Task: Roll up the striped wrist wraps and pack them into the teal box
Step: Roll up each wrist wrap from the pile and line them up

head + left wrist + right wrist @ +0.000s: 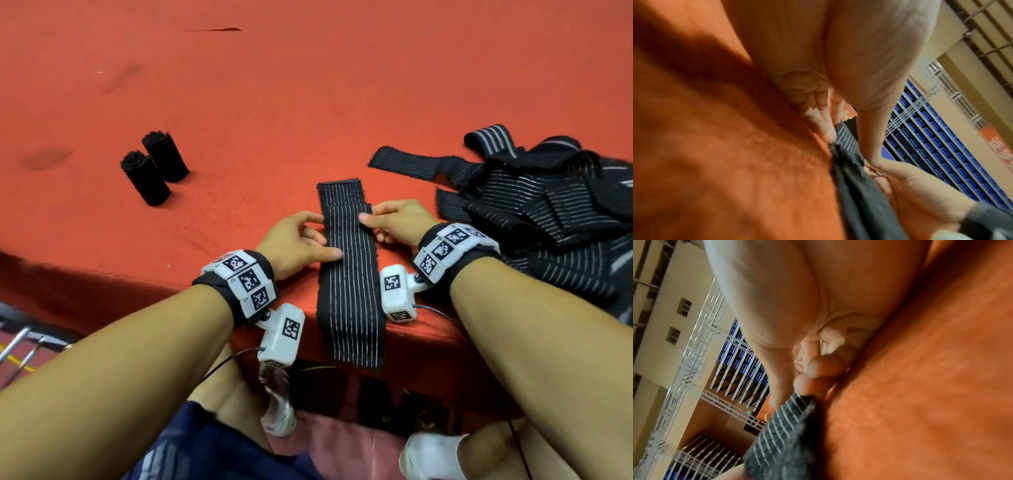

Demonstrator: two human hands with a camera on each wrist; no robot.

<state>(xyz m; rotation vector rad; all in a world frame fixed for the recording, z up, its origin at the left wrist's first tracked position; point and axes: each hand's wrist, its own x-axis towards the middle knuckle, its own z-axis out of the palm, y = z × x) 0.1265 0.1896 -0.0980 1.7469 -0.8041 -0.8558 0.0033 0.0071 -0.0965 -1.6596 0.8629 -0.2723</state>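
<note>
Hands [298, 240] [397, 222] pinch flat wrap [346, 260] edges; rolls [154, 168] left, pile [534, 205] right.

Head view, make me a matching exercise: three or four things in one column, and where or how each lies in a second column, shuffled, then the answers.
Things
1. flat wrap
2. two rolls
3. wrap pile
4. cloth

Places or states
A. heaped loose, far right
B. red, covering the table
C. rolled up, side by side on the left
D. stretched out between left hand and right hand, end hanging over the table edge

Pairs: 1-D, 2-C, 3-A, 4-B
</note>
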